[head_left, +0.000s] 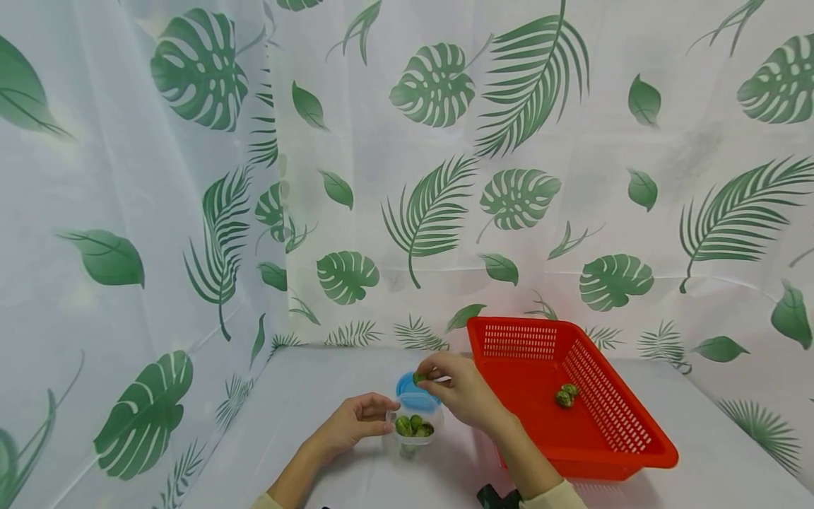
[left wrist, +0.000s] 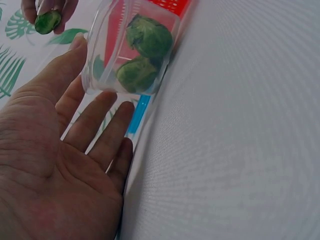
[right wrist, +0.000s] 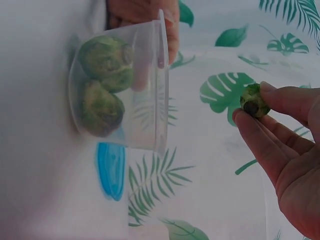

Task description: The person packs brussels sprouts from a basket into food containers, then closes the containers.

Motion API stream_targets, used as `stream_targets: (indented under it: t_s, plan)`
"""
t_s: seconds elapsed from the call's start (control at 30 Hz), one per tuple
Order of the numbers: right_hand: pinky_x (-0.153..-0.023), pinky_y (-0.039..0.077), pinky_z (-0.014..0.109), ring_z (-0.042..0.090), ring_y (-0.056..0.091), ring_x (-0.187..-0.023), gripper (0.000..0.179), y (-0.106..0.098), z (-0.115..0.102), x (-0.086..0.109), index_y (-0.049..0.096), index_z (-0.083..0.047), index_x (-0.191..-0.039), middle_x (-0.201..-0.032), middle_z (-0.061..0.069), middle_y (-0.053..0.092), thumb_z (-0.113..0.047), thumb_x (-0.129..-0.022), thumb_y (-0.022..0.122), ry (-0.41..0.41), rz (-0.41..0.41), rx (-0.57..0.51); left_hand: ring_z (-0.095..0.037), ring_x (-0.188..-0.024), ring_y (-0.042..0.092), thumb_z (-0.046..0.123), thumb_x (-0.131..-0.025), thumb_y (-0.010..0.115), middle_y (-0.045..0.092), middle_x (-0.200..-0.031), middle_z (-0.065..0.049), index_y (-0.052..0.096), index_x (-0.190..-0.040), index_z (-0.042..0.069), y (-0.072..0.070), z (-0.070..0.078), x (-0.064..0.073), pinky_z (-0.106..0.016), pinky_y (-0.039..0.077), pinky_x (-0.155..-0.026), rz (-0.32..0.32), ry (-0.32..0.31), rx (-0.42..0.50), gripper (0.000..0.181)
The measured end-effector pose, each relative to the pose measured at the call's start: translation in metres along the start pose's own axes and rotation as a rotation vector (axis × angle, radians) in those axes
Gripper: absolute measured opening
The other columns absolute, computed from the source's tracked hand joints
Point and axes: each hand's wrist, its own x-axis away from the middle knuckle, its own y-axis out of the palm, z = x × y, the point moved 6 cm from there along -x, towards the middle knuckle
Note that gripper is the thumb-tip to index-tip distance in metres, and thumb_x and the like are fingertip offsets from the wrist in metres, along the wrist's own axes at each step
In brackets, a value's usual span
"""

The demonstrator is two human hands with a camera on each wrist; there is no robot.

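Observation:
A clear plastic container (head_left: 408, 440) stands on the table with several Brussels sprouts (head_left: 415, 427) inside. My left hand (head_left: 353, 426) is at its left side, thumb and fingers spread loosely by the rim; the left wrist view has the thumb tip at the rim and the fingers (left wrist: 100, 120) fairly straight. Above and to the right of the container, my right hand (head_left: 463, 388) pinches one Brussels sprout (right wrist: 255, 100) between thumb and fingertips. Behind the container lies a blue lid (head_left: 417, 393), partly covered by the right hand in the head view.
A red plastic basket (head_left: 528, 424) stands to the right, with a few Brussels sprouts (head_left: 566, 396) on its floor. Near the front edge, by the right forearm, is a dark object (head_left: 498, 497), partly cut off. Leaf-patterned curtains (head_left: 432, 212) close off the back and left.

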Motion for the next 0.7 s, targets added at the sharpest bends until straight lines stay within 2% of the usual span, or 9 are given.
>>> stream_targets:
  t_s: [0.37,0.5,0.63,0.7]
  plan:
    - [-0.084,0.064,0.03,0.014,0.072,-0.094,0.012,0.016,-0.002,0.002,0.074,-0.014,-0.106,-0.105,-0.002,0.074,-0.008,-0.095,0.075,0.015,-0.089,0.083,-0.03,-0.137,0.058,0.024,-0.094,0.079,0.063,-0.144,-0.02,0.065,-0.133,0.007,0.001,0.002,0.002,-0.036,0.055,-0.106,-0.002,0.0,-0.003,0.045]
    - [-0.082,0.064,0.03,0.015,0.073,-0.091,0.01,0.022,0.001,0.003,0.076,-0.013,-0.104,-0.102,0.0,0.075,-0.008,-0.095,0.076,0.048,-0.107,0.143,-0.03,-0.136,0.058,0.024,-0.094,0.079,0.063,-0.144,-0.021,0.065,-0.133,0.007,0.001,0.002,0.002,-0.036,0.055,-0.106,0.0,0.005,-0.005,0.045]
    - [-0.077,0.064,0.03,0.016,0.074,-0.087,0.008,0.026,0.005,0.004,0.078,-0.011,-0.101,-0.099,0.001,0.076,-0.006,-0.094,0.076,0.1,-0.119,0.155,-0.03,-0.136,0.059,0.023,-0.094,0.079,0.063,-0.143,-0.02,0.065,-0.133,0.007,0.001,0.002,0.002,-0.036,0.055,-0.105,0.001,0.003,-0.004,0.045]
    - [-0.076,0.064,0.029,0.015,0.073,-0.084,0.007,0.027,0.005,0.004,0.078,-0.01,-0.099,-0.096,0.0,0.077,-0.005,-0.094,0.076,0.099,-0.123,0.162,-0.03,-0.136,0.059,0.023,-0.094,0.079,0.063,-0.143,-0.02,0.065,-0.133,0.007,0.001,0.002,0.002,-0.036,0.055,-0.105,0.0,-0.001,-0.005,0.045]
